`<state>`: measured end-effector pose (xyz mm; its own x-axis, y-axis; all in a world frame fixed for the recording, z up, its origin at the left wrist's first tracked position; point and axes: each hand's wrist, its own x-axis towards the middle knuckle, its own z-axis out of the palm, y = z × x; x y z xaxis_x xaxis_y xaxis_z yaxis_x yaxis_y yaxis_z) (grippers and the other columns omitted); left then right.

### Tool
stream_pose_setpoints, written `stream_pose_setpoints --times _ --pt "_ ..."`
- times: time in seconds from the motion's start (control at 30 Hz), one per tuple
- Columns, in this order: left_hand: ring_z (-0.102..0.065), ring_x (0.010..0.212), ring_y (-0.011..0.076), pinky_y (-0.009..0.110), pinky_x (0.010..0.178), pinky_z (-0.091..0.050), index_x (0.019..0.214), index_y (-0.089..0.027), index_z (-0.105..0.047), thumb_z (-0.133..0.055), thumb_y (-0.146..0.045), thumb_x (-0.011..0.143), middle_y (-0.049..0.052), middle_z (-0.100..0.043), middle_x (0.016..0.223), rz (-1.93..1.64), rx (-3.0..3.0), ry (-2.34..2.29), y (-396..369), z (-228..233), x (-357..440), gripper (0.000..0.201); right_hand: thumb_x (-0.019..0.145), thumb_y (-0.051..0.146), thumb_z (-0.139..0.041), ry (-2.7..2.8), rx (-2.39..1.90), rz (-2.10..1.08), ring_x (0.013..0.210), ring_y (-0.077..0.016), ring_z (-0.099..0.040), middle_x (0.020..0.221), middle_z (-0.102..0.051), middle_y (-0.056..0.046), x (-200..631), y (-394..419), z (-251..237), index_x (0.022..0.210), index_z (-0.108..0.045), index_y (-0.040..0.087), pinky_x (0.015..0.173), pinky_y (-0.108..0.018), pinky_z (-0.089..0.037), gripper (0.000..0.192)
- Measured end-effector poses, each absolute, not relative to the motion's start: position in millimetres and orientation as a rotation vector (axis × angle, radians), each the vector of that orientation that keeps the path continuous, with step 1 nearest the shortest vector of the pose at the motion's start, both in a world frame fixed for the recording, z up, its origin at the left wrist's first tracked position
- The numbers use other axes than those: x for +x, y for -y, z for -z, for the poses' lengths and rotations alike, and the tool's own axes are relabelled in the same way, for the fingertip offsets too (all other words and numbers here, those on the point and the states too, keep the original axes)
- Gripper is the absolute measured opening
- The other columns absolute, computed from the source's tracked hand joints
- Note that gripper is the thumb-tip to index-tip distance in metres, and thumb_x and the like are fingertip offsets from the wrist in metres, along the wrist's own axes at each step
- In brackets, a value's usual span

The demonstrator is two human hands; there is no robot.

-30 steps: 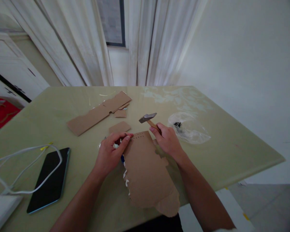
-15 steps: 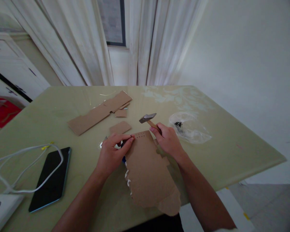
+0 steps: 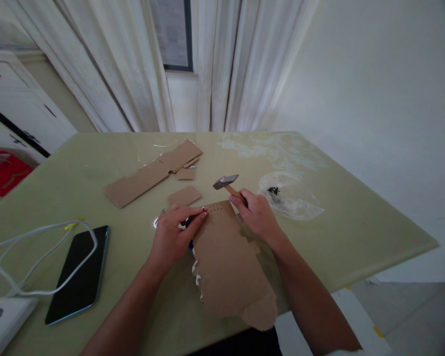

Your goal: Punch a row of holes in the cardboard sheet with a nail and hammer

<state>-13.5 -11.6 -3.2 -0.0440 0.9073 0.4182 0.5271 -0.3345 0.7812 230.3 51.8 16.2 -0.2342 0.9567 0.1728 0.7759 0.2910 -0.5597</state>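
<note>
The right hand (image 3: 257, 215) grips a hammer (image 3: 228, 183) above the cardboard sheet (image 3: 226, 262); the left hand (image 3: 174, 235) pinches its far edge. Cardboard scraps (image 3: 152, 173) lie beyond, a phone (image 3: 77, 274) left, a plastic bag (image 3: 291, 200) right.

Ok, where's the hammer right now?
In the head view the hammer is held in the right hand, its head raised just beyond the far edge of the cardboard sheet, left of the clear plastic bag.

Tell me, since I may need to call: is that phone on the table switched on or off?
Screen dark. The phone lies face up on the table, glass black, with a white cable looped across it; whether it is powered down cannot be told.
</note>
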Motion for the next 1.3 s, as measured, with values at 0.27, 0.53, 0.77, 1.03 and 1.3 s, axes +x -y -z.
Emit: stream_pose_setpoints --times 0.27,0.53,0.77,1.03,1.3 --pt "-0.072 0.082 0.0230 0.039 0.081 -0.057 0.099 -0.029 -0.089 -0.075 -0.042 0.099 0.004 -0.088 0.095 -1.316 1.853 -1.499 9 5 -14 0.019 0.108 0.051 -0.054 2.081 -1.492 -0.537 0.059 -0.0158 -0.049 0.061 -0.052 0.003 238 -54 -22 0.077 -0.052 0.024 0.061 -0.030 -0.029 0.041" --pt "-0.072 0.084 0.0232 0.037 0.079 -0.056 0.101 -0.029 -0.089 -0.075 -0.041 0.099 0.004 -0.087 0.095 -1.348 1.837 -1.471 8 8 -12 0.018 0.108 0.049 -0.055 2.311 -1.292 -0.658 0.058 -0.0137 -0.044 0.061 -0.048 0.004 250 -41 -82 0.072 -0.049 0.023 0.062 -0.031 -0.029 0.044" --pt "-0.072 0.085 0.0234 0.037 0.080 -0.056 0.102 -0.031 -0.089 -0.076 -0.038 0.099 0.002 -0.087 0.098 -1.346 1.849 -1.463 7 7 -10 0.016 0.111 0.051 -0.054 2.495 -1.268 -0.483 0.059 -0.0141 -0.044 0.062 -0.049 0.003 240 -25 -121 0.074 -0.050 0.023 0.064 -0.033 -0.026 0.046" --pt "-0.073 0.086 0.0240 0.038 0.080 -0.055 0.101 -0.028 -0.089 -0.074 -0.036 0.100 0.003 -0.087 0.096 -1.356 1.881 -1.450 5 8 -10 0.016 0.111 0.046 -0.057 2.561 -1.327 -0.351 0.061 -0.0151 -0.046 0.064 -0.052 0.002 234 -25 -125 0.077 -0.054 0.023 0.065 -0.034 -0.023 0.042" --pt "-0.071 0.081 0.0221 0.036 0.076 -0.053 0.102 -0.027 -0.088 -0.073 -0.035 0.100 0.002 -0.086 0.092 -1.355 1.900 -1.465 4 12 -11 0.017 0.114 0.045 -0.055 2.601 -1.321 -0.410 0.063 -0.0143 -0.046 0.066 -0.051 0.003 232 -21 -129 0.079 -0.053 0.021 0.066 -0.034 -0.022 0.042"
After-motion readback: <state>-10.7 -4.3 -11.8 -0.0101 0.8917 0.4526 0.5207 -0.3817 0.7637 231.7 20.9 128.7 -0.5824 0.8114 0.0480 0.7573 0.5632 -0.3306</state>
